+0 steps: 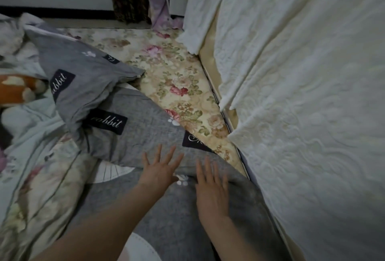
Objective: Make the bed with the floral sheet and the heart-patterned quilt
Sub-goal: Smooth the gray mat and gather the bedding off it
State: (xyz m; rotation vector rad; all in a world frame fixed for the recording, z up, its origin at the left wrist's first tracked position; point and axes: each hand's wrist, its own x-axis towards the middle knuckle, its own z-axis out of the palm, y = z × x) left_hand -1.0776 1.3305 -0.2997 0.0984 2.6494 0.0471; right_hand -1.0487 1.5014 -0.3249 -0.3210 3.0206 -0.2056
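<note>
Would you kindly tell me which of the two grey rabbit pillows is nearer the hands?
The flat one at the left hand's fingertips; the other pillow lies crumpled over its far end.

Bed (210,67) in floral sheet (177,77), grey rabbit-label bedding (137,133) and pale flowered cover (37,167) atop it

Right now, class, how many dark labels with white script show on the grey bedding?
4. One small label high on the grey pillow; one on its left; one below it; one beside the floral sheet. Folds may hide more.
</note>
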